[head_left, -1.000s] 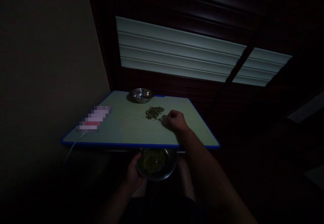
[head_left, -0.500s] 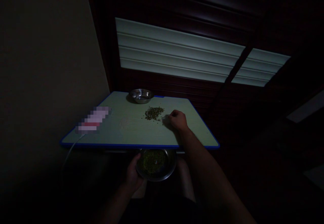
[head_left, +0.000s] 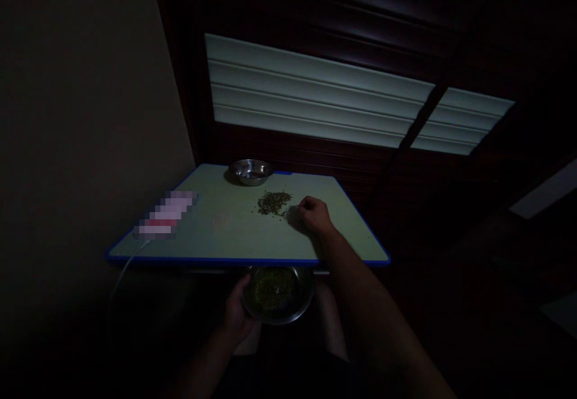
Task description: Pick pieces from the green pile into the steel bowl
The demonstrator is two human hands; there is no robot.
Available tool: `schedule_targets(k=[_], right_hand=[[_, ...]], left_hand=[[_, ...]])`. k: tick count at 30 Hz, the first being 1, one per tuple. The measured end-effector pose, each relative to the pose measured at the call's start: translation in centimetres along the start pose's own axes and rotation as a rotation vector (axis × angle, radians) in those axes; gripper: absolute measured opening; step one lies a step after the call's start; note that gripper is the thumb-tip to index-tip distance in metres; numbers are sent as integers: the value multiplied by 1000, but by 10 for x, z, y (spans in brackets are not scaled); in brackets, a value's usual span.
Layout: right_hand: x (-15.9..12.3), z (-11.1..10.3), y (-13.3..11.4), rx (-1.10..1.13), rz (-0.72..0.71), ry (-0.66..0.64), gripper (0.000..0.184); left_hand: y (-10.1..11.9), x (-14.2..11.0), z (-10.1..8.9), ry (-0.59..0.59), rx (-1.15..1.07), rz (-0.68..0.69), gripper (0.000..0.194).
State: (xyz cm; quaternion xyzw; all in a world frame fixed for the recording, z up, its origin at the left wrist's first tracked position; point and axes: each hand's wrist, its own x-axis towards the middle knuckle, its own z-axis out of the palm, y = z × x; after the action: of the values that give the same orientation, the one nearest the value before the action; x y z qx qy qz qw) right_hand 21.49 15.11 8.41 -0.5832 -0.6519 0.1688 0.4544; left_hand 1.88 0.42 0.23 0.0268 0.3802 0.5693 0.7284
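My left hand (head_left: 238,310) is closed around the left rim of a metal bowl (head_left: 301,312), held below the table's front edge above my lap. Small green beans or grains (head_left: 273,288) lie in that bowl, with a small pale bit among them. My right hand (head_left: 315,214) is pinched shut just above the table, right of a loose pile of small brownish-green grains (head_left: 274,202). Something pale and translucent shows at its fingertips, too dim to name. A few grains lie scattered around the pile.
A pale table (head_left: 252,241) with a blue edge carries a second metal bowl (head_left: 251,172) at the back. On its left lies a blurred-out pink and white object (head_left: 166,214) with a white cable (head_left: 124,273). A dark slatted door (head_left: 315,152) stands behind; a wall is left.
My right hand has shifted very slightly left toward the pile. The left hand and its bowl hold almost the same place.
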Motion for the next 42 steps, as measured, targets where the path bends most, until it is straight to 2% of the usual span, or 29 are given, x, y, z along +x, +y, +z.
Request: schedule_targets(k=[10, 18, 25, 33, 42], right_hand=[[0, 3, 3, 51, -16, -33, 10], [-1, 4, 3, 87, 6, -75, 12], [2, 5, 8, 109, -12, -42, 12], [1, 8, 10, 122, -23, -91, 14], [0, 5, 5, 55, -18, -30, 13]], left_hand=[[-1, 2, -2, -17, -7, -12, 22], [1, -3, 3, 7, -10, -8, 21], [1, -1, 1, 18, 4, 1, 20], [2, -5, 5, 28, 9, 0, 21], [1, -4, 4, 34, 12, 15, 18]])
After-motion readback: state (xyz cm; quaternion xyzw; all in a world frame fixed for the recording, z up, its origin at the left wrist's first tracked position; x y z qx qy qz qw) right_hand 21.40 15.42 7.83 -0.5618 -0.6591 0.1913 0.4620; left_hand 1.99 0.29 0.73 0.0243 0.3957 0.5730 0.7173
